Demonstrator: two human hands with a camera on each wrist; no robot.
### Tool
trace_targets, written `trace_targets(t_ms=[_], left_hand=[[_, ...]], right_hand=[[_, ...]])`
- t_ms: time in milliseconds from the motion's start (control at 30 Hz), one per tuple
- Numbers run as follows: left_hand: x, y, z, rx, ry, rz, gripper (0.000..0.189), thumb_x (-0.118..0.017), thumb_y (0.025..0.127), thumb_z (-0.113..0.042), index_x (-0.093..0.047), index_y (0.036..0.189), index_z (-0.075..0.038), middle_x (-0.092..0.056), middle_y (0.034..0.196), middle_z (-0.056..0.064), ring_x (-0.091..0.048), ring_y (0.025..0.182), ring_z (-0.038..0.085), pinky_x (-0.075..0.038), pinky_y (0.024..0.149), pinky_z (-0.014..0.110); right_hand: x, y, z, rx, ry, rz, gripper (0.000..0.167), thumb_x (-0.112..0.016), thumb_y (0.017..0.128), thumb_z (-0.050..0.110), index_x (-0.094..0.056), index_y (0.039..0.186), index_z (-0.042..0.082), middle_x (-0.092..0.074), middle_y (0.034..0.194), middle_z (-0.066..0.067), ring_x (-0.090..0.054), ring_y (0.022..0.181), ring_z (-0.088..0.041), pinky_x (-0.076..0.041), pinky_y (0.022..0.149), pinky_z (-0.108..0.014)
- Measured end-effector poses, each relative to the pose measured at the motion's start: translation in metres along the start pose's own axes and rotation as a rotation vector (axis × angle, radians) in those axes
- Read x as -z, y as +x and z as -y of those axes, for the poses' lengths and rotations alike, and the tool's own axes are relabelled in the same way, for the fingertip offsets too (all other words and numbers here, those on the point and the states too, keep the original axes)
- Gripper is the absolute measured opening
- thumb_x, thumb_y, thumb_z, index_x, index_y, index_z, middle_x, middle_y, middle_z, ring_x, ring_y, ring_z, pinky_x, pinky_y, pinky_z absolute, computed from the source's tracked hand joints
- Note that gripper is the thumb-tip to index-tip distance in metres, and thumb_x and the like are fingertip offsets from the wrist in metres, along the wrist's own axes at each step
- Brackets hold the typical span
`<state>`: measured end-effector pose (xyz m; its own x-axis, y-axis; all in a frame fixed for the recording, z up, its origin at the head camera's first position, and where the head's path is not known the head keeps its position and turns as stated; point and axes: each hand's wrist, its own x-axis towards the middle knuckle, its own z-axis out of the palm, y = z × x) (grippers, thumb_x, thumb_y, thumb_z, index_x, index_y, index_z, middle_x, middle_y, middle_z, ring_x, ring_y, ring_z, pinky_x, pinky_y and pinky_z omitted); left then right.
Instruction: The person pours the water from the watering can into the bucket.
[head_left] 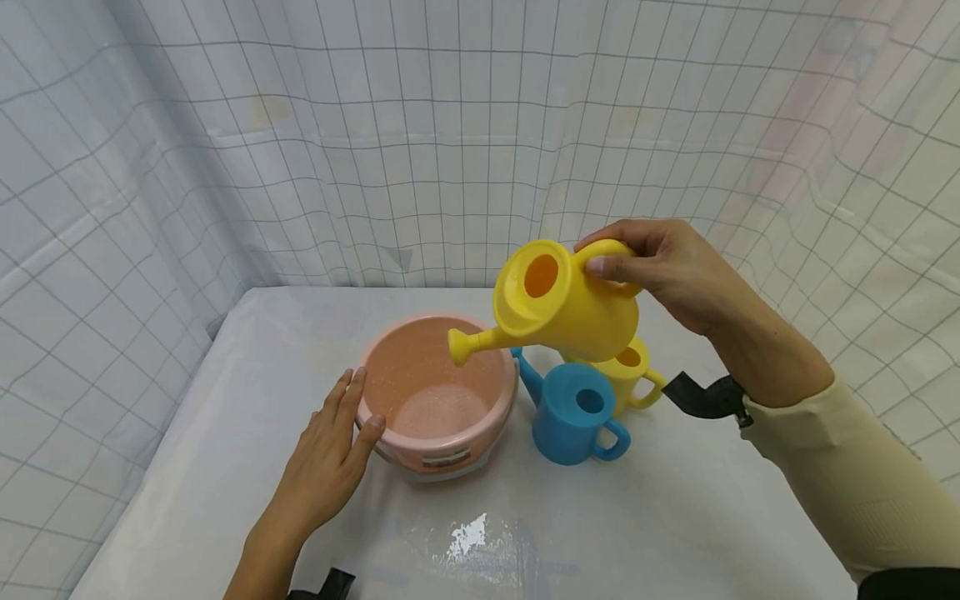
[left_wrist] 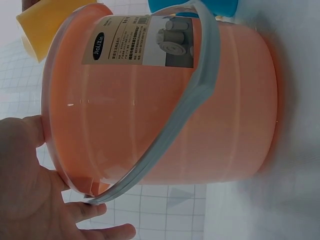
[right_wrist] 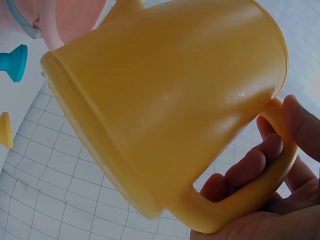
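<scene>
My right hand (head_left: pixel 667 271) grips the handle of a yellow watering can (head_left: pixel 588 317), fingers curled through the loop as the right wrist view shows. The can is held up and tipped left, its spout head over the right part of a pink bucket (head_left: pixel 420 342). No stream of water shows at the spout. At the bucket's near left rim rests my left hand (head_left: pixel 322 462), its fingers mostly extended. In the left wrist view, fingertips touch the rim close to the end of the grey bucket handle (left_wrist: pixel 175 117), which hangs down the side. Small droplets speckle the bucket's inner wall.
A blue watering can (head_left: pixel 566 429) stands upright right of the bucket. Behind it is a second yellow watering can (head_left: pixel 626 387), partly hidden. Wet patches (head_left: pixel 468 537) shine on the white tabletop (head_left: pixel 675 500) in front. A white grid-patterned curtain (head_left: pixel 450 150) surrounds the table's back and sides.
</scene>
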<state>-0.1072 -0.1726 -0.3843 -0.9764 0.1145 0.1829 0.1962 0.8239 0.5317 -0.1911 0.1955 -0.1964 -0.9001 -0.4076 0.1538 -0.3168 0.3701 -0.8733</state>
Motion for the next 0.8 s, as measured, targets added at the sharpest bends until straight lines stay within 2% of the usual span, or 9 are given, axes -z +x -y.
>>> trace_targets(t_ms=[800], left_hand=[[-0.0003,-0.0006,-0.0007,0.000,0.004,-0.006,0.064,-0.037,0.100,-0.045,-0.005,0.153,-0.027,-0.014,0.158,0.015,-0.023,0.141,0.044,-0.018,0.107,0.069]], right_hand=[[0.0005,-0.0017,0.0027,-0.009,-0.004,-0.002,0.029,-0.063,0.091,0.023,-0.065,0.115,0.006,-0.069,0.101,-0.001,-0.062,0.087,-0.024,-0.055,0.079,-0.028]])
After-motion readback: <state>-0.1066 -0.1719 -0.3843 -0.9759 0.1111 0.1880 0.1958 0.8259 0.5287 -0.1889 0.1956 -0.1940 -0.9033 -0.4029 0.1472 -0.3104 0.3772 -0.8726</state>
